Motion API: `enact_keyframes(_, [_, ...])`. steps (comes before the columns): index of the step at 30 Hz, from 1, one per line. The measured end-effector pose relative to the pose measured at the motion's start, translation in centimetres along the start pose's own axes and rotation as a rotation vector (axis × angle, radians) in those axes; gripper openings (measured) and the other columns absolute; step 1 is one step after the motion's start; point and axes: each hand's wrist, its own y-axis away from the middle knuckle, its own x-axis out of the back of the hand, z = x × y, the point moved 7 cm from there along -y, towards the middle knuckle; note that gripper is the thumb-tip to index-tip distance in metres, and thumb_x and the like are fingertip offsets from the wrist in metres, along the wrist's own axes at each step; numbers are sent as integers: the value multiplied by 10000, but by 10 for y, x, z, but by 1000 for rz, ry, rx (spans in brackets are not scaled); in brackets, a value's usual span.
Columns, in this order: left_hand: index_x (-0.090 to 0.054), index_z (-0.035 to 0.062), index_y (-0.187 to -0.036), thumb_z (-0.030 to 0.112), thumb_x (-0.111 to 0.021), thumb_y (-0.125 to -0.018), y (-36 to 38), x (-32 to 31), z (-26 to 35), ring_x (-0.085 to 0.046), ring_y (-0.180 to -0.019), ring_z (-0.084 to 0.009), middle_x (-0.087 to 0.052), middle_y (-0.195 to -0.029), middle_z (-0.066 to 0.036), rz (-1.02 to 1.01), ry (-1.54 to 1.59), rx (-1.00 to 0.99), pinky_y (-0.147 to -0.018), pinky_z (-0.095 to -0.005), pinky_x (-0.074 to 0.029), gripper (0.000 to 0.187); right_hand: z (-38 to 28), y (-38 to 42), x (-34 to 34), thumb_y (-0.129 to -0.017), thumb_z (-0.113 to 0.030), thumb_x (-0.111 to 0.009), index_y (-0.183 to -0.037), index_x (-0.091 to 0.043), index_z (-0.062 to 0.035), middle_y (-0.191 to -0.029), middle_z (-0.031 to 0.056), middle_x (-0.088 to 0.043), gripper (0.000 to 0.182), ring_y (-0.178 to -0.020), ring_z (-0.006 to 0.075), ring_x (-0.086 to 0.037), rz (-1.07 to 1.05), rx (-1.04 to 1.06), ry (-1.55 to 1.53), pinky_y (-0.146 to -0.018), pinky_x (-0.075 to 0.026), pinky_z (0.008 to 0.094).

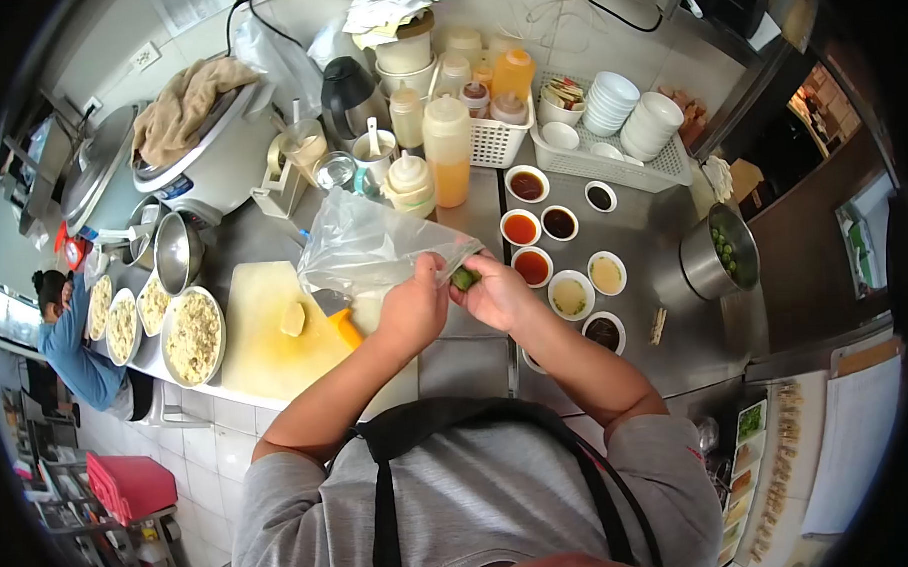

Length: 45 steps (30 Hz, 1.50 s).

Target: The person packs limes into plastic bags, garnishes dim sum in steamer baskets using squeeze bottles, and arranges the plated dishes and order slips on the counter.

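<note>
A clear plastic bag (373, 248) stretches out in front of me above the steel counter. My left hand (417, 303) is closed, pinching the bag's edge near its mouth. My right hand (489, 290) is closed too, with a small green lime (464, 279) at its fingers and the bag's corner beside it. Partly under the bag lies a knife with an orange handle (346, 328), on the pale cutting board (252, 363). A pale yellow-green piece of citrus (293, 319) sits on that board.
Small sauce bowls (530, 267) stand at the right, before a pot (709, 275) of green limes. Squeeze bottles (447, 149), a basket (660, 166) of white bowls and a rice cooker (210, 157) line the back. Filled bowls (193, 338) stand left, near another person (86, 346).
</note>
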Motion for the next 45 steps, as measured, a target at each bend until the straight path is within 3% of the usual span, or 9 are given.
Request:
enact_keyframes(8, [-377, 70, -835, 118, -415, -844, -20, 0, -32, -384, -406, -80, -413, -558, -10, 146, 620, 37, -368, -238, -327, 62, -11, -1, -40, -784, -284, -456, -1177, -321, -38, -1164, 104, -390, 482, -1101, 201, -334, 30, 46, 220, -913, -243, 361])
enact_keyframes(11, [-374, 87, -821, 139, -390, -859, -28, 14, -29, -313, -362, -38, -382, -533, 23, 57, 868, 297, -320, -187, -266, 66, -31, 4, -57, -781, -313, -477, -1258, -222, -28, -1278, 114, -263, 611, -1199, 192, -203, -35, 56, 522, -968, -146, 367])
enact_keyframes(13, [-373, 89, -819, 151, -388, -859, -34, 16, -41, -305, -332, -54, -375, -511, 18, 78, 930, 308, -292, -199, -262, 76, -42, 11, -65, -786, -320, -482, -1287, -155, -22, -1325, 116, -179, 668, -1232, 188, -127, -108, -76, 697, -985, -93, 365])
enact_keyframes(18, [-381, 62, -880, 192, -468, -818, -31, 20, -59, -362, -348, -70, -424, -538, -9, -101, 942, 421, -314, -200, -290, 169, -87, 12, -84, -838, -188, -436, -1160, -376, -31, -1116, 104, -451, 363, -897, 161, -528, -281, -51, 958, -728, -423, 242])
enact_keyframes(23, [-428, 54, -985, 216, -510, -772, -79, 81, -91, -456, -437, -73, -494, -690, -23, 108, 738, 296, -350, -182, -326, 280, -105, -13, -41, -822, -242, -468, -1162, -376, -51, -1082, 78, -452, 401, -846, 130, -513, -90, 37, 1089, -703, -407, 249])
enact_keyframes(29, [-444, -10, -1052, 360, -665, -619, -229, 86, -126, -522, -858, -277, -520, -942, -164, 324, 128, 45, -766, -339, -412, 610, -121, -41, -31, -825, -199, -447, -1179, -350, -67, -1090, 70, -425, 390, -826, 129, -519, 48, 216, 1221, -693, -404, 234])
enact_keyframes(32, [-453, -13, -1046, 365, -672, -606, -273, 57, -130, -517, -910, -305, -528, -983, -186, 272, -32, 11, -777, -350, -412, 620, -138, -56, -37, -804, -211, -482, -1211, -298, -69, -1135, 105, -377, 469, -845, 133, -508, 95, 309, 1258, -698, -402, 245])
enact_keyframes(42, [-449, -32, -1059, 409, -655, -640, -273, 28, -119, -536, -904, -268, -552, -975, -162, -205, 80, -120, -753, -341, -424, 642, -136, -100, -12, -753, -166, -573, -1255, -208, -21, -1170, 202, -320, 637, -681, 71, -475, 157, 383, 1265, -647, -414, 226])
enact_keyframes(45, [-459, -28, -1053, 429, -607, -696, -290, 34, -146, -528, -908, -237, -550, -978, -133, -260, 577, 175, -756, -323, -425, 598, -135, -103, -14, -753, -165, -574, -1262, -196, -29, -1177, 210, -311, 649, -684, 72, -473, 131, 388, 1232, -657, -412, 227])
